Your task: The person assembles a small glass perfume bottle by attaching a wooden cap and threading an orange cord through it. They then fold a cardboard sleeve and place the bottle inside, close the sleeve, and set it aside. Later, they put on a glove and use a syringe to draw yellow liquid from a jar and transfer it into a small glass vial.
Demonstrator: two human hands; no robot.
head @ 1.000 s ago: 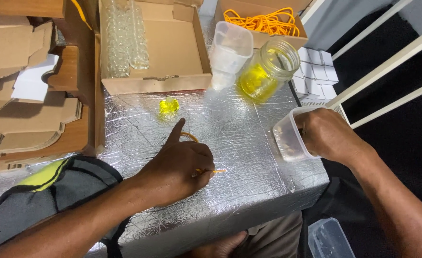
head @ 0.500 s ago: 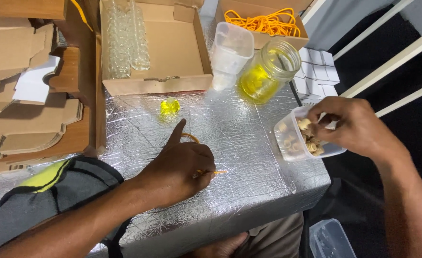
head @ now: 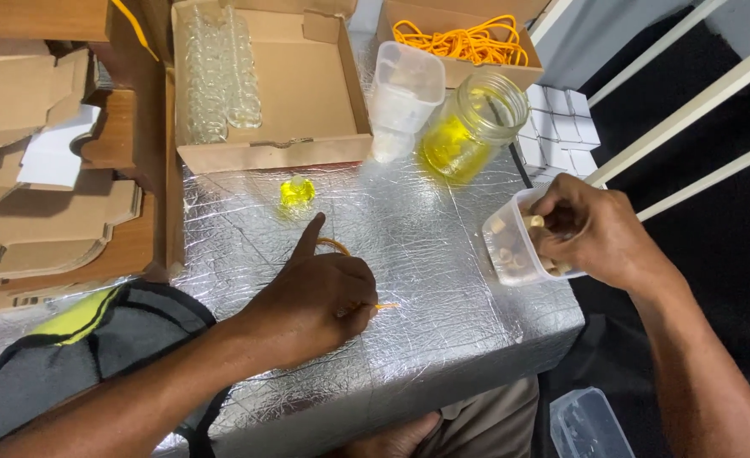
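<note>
Mostly hidden under the left hand (head: 311,301), a thin orange cord (head: 385,306) pokes rightward from its closed fingers, forefinger stretched far toward a small yellow bottle (head: 297,191). At the right edge of the foil-covered bench (head: 443,339), the right hand (head: 591,229) pinches a cork (head: 536,221) over a clear tub (head: 511,250). Cardboard boxes crowd the far side.

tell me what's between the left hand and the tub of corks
Only bare foil tabletop lies between the left hand and the tub, as the head view shows.
</note>
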